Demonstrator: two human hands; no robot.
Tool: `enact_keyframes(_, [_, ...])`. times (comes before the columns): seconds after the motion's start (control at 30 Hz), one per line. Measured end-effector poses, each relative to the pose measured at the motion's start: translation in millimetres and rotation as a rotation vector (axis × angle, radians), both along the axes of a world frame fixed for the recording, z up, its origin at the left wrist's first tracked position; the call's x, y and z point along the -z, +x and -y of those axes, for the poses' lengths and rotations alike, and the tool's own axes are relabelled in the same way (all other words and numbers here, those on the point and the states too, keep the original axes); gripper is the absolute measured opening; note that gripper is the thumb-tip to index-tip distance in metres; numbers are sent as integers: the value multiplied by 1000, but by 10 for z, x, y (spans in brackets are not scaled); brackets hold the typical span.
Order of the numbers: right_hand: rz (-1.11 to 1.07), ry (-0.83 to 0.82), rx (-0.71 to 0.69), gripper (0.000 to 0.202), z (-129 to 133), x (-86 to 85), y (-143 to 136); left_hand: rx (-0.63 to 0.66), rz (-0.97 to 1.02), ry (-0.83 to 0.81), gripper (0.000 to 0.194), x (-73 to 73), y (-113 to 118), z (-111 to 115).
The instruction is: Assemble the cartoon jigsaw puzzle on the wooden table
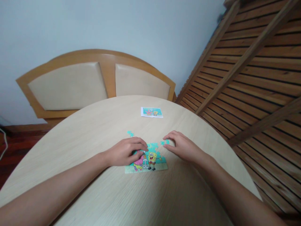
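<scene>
A partly assembled jigsaw puzzle point(147, 165) with cartoon figures, a yellow square one and a pink one, lies flat on the table, its upper right edge ragged. My left hand point(128, 151) rests over the puzzle's left side, fingers stretched and thumb apart, hiding part of the picture. To the right, my right hand point(177, 145) is on the table with thumb and fingers apart around loose turquoise puzzle pieces point(162, 142); it grips none of them. More loose turquoise pieces point(130, 133) lie just beyond my left hand.
A small reference picture point(152, 112) of the same cartoon lies farther back on the round wooden table point(98, 122). Behind the table stands a padded wooden headboard point(110, 75) against a pale wall. Wooden slats point(254, 78) rise along the right side.
</scene>
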State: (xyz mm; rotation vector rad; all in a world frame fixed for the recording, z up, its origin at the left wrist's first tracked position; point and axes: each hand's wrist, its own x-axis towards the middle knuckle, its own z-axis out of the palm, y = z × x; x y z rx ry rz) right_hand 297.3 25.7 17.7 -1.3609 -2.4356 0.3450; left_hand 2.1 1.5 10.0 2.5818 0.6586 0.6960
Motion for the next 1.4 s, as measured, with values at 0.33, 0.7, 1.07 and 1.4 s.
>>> enact_keyframes(0.33, [-4,-4,-18,22,-8,4,0,-595,12,58,20,114,-348,-315])
enact_keyframes(0.7, [15,-6,-7,23,4,-2,-22,-452,-53,45,15,176,-377,-371])
enact_keyframes(1.07, [33,-8,-6,23,26,-29,-52,-361,-11,-59,16,180,-296,-338])
enact_keyframes(1.4, [6,42,-39,21,32,-2,-118,-437,-34,-29,24,91,-166,-214])
